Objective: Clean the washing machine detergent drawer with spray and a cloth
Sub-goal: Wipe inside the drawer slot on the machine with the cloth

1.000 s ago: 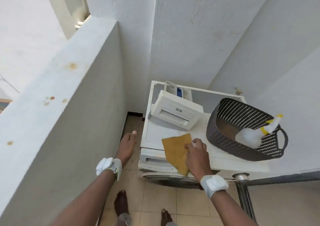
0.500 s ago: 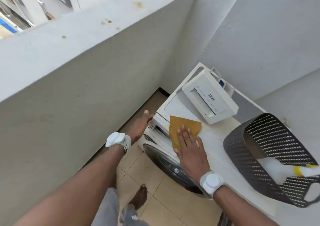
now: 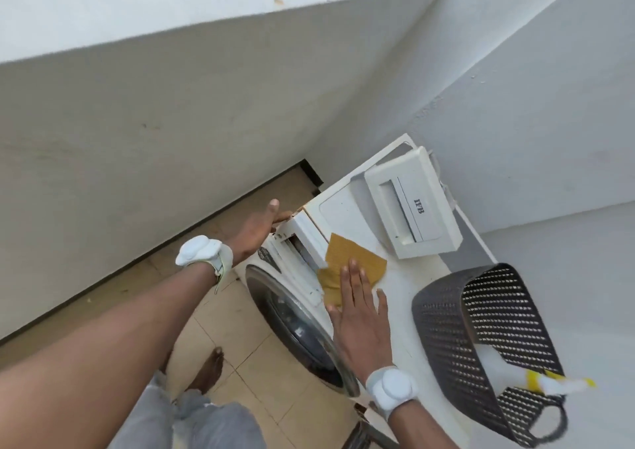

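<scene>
The white detergent drawer (image 3: 412, 208) lies removed on top of the washing machine (image 3: 343, 214), front panel up. A mustard-yellow cloth (image 3: 357, 259) lies on the machine's front edge, one corner hanging over the empty drawer slot (image 3: 302, 245). My right hand (image 3: 360, 318) presses flat on the cloth with straight fingers. My left hand (image 3: 256, 232) touches the machine's top left front corner, thumb straight, fingertips partly hidden behind the edge. A white spray bottle (image 3: 536, 380) with a yellow nozzle lies in the basket.
A dark perforated basket (image 3: 446, 328) stands on the machine's right side. The round door (image 3: 295, 325) faces the tiled floor, where my bare feet stand. A low white wall runs close on the left, and taller walls enclose the back and right.
The view swung left and down. My right hand went from curled on the cloth to flat on it. My left hand rose from beside the machine to its top left corner.
</scene>
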`<state>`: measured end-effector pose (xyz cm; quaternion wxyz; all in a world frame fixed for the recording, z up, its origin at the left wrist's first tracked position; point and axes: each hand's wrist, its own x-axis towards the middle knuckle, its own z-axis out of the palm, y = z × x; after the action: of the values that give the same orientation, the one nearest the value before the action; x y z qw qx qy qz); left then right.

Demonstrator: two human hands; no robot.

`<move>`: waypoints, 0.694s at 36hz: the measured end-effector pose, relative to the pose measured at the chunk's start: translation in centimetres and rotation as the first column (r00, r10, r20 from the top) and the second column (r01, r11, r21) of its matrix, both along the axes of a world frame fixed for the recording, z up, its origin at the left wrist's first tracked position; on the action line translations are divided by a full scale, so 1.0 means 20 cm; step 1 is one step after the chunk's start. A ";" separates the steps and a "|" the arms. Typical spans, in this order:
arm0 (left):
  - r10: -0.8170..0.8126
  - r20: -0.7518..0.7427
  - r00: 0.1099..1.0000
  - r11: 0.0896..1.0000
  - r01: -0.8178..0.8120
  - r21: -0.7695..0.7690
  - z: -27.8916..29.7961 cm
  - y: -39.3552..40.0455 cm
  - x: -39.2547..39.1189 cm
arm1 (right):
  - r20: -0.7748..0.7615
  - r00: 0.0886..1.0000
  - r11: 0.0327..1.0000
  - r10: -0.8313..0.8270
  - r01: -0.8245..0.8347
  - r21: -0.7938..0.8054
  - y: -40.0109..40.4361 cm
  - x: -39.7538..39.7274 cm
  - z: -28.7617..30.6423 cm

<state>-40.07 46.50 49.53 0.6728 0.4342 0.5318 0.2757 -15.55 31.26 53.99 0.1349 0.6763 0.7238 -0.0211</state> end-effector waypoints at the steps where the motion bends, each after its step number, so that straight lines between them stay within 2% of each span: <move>1: 0.019 0.005 1.000 1.000 -0.019 0.002 0.00 0.00 0.00 | 0.005 1.000 1.000 0.007 -0.007 -0.016 -0.03 0.03 0.01; 5: 0.053 0.001 0.999 0.999 -0.053 0.006 0.00 -0.01 0.02 | -0.036 0.997 0.997 -0.067 0.066 -0.036 -0.04 0.01 0.01; 8: 0.073 -0.028 0.997 0.997 -0.072 0.014 -0.02 -0.02 0.03 | -0.039 0.999 1.000 -0.016 0.016 0.004 0.05 -0.07 -0.01; 12: 0.173 -0.014 0.985 0.985 -0.173 -0.024 -0.02 -0.06 0.05 | -0.035 0.981 0.981 0.193 -0.192 0.023 0.32 -0.19 -0.04; 16: 0.266 0.005 0.964 0.960 -0.265 -0.089 -0.03 -0.05 0.08 | -0.053 0.949 0.949 0.311 -0.307 0.076 0.56 -0.30 -0.08; 22: 0.337 0.007 0.941 0.939 -0.336 -0.075 -0.05 -0.09 0.13 | -0.058 0.849 0.846 0.525 -0.513 0.143 0.35 -0.03 -0.07; 25: 0.359 0.025 0.933 0.932 -0.357 -0.068 -0.06 -0.13 0.17 | -0.069 0.863 0.865 0.500 -0.493 0.091 0.18 0.14 -0.03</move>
<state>-36.72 43.98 48.26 0.6343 0.3036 0.5979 0.3846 -12.81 34.95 53.40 0.0788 0.4699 0.8791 0.0092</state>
